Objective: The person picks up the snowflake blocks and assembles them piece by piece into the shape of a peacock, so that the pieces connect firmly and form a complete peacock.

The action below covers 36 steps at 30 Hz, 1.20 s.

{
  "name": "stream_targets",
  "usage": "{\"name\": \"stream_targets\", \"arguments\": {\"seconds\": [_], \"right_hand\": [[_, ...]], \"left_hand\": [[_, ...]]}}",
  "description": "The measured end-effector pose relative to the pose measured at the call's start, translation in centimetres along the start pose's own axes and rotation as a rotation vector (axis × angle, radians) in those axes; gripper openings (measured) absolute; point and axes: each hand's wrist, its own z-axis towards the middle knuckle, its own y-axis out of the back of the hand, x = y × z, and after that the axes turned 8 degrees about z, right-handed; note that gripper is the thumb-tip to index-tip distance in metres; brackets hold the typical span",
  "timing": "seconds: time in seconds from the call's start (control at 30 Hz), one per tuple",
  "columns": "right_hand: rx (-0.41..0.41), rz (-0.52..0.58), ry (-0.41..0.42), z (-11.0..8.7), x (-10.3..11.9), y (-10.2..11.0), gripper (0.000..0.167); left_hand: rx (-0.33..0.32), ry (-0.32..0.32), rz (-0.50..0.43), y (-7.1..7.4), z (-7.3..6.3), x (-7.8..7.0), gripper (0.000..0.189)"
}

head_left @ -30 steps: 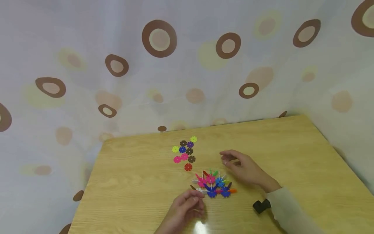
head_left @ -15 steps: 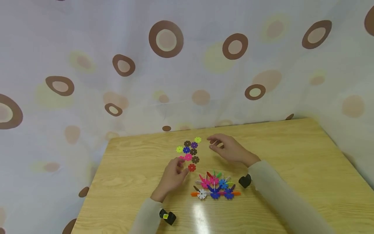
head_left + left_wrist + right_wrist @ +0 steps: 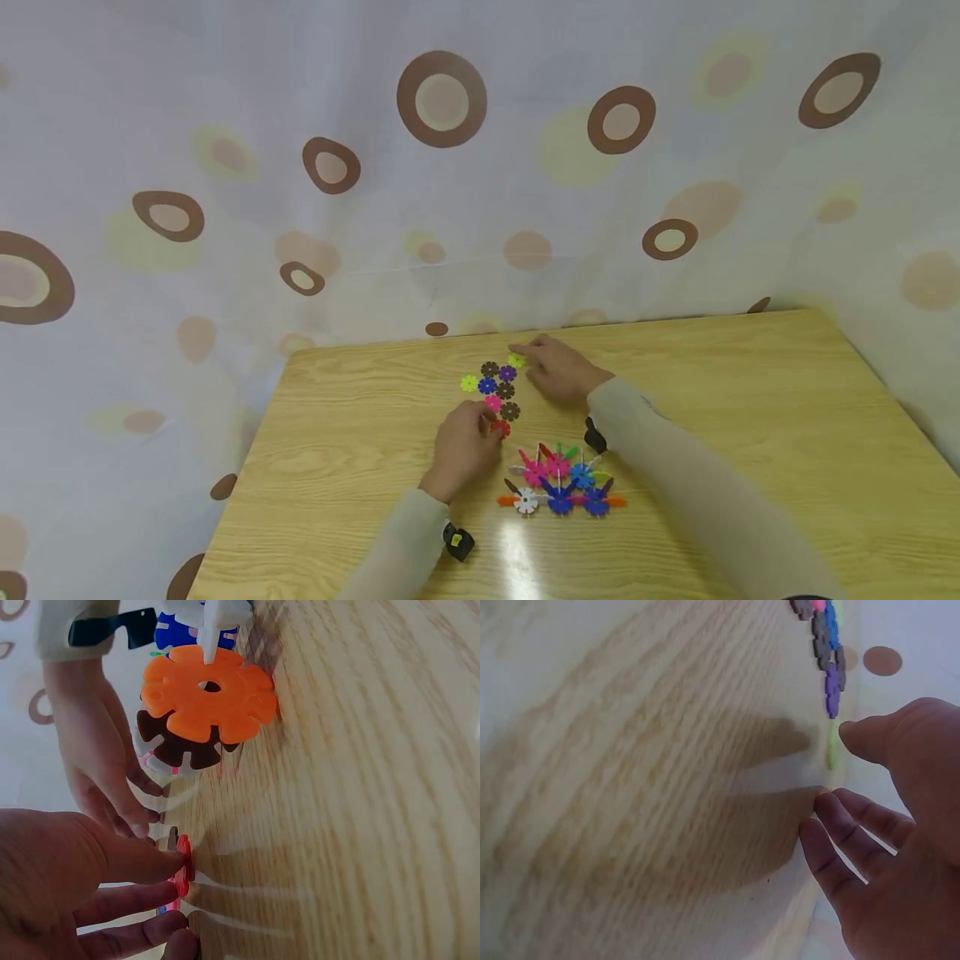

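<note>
My left hand [image 3: 463,446] rests over the near end of a group of flat, notched interlocking discs. Its thumb touches the red disc [image 3: 183,862], and its fingers cover part of the pink disc [image 3: 492,403]. My right hand [image 3: 561,368] reaches in from the right, with the index fingertip at the far yellow disc [image 3: 517,360]. In the right wrist view, the thumb of that hand [image 3: 900,817] is spread from its fingers, beside the yellow disc. Between the hands lie blue [image 3: 487,386], purple [image 3: 507,373] and several brown discs [image 3: 510,411].
Nearer the front, an assembled structure of joined discs [image 3: 558,487] stands on the wooden table [image 3: 360,450]; its orange end disc [image 3: 210,690] looks large in the left wrist view. A patterned curtain [image 3: 337,100] hangs behind the table.
Both hands have moved forward from around the assembled structure to the loose discs. The left now touches the red disc, and the right has come left to the far yellow one.
</note>
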Motion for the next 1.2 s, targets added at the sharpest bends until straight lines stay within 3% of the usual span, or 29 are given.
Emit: {"name": "stream_targets", "arguments": {"seconds": [0.17,0.33,0.4,0.6,0.77,0.87,1.0,1.2], "right_hand": [[0.015,-0.083,0.006,0.6,0.3,-0.1,0.050],[-0.055,-0.025,0.012,0.8,-0.6,-0.4,0.040],[-0.078,0.012,0.011,0.6,-1.0,-0.4,0.036],[-0.104,0.045,-0.010,-0.6,-1.1,-0.3,0.033],[-0.068,0.136,-0.054,-1.1,-1.5,-0.1,0.036],[-0.063,0.228,-0.084,-1.6,-2.4,0.0,0.032],[-0.088,0.299,-0.056,-2.3,-3.5,0.1,0.021],[-0.104,0.298,0.023,-3.9,-3.6,0.6,0.005]], "left_hand": [[0.023,0.047,-0.004,-0.3,0.4,0.0,0.013],[0.051,0.058,-0.039,-0.4,0.6,0.4,0.010],[0.049,0.044,-0.063,-0.3,0.5,0.5,0.012],[-0.008,-0.030,-0.042,-1.8,-0.1,2.0,0.024],[-0.028,-0.074,0.001,-1.7,-0.5,1.7,0.021],[-0.005,-0.069,-0.021,-1.3,-0.6,1.1,0.021],[0.013,0.003,-0.090,-0.3,-1.2,0.1,0.022],[-0.005,0.098,-0.266,1.4,-2.3,-1.2,0.008]]}}
